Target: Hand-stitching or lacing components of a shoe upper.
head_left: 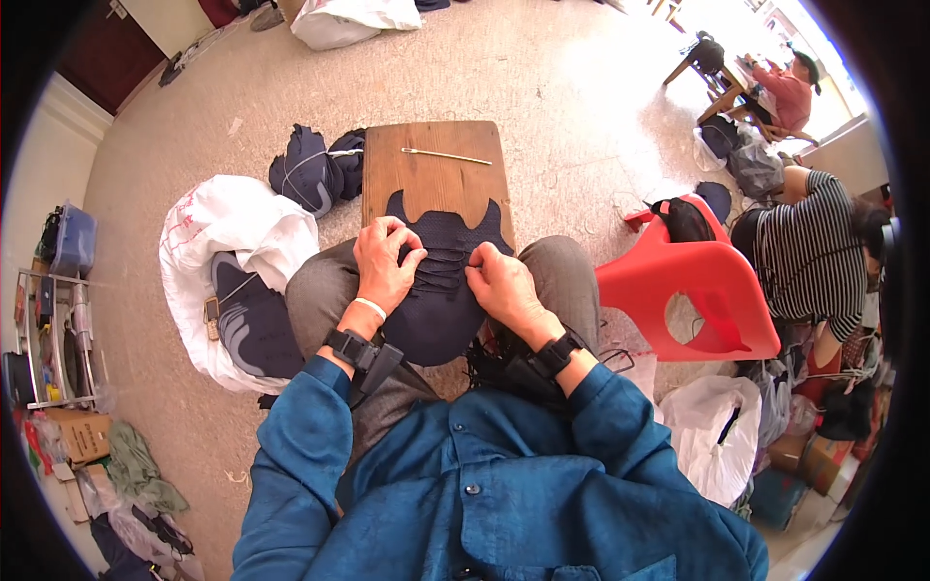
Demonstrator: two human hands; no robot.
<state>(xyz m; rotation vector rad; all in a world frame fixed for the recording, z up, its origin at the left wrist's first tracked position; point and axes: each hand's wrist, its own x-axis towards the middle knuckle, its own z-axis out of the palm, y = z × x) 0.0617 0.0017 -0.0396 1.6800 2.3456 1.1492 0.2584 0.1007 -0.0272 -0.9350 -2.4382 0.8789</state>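
A dark navy shoe upper (433,324) lies flat across my lap and the near end of a wooden stool (431,174), its two pointed ends toward the far side. Rows of dark lace (443,266) cross its middle. My left hand (386,263) is closed at the left side of the lacing, thumb and forefinger pinched together. On the opposite side my right hand (504,286) pinches at the lacing's edge. Any loose lace within the fingers is too small to make out. A thin pale needle-like tool (448,156) rests on the stool's far part.
Left of my knees, a white sack (237,228) holds more dark uppers (254,324). Bundled uppers (308,169) lie beside the stool. A red plastic stool (693,290) stands at right, near a person in stripes (809,247). A white bag (712,436) sits at lower right.
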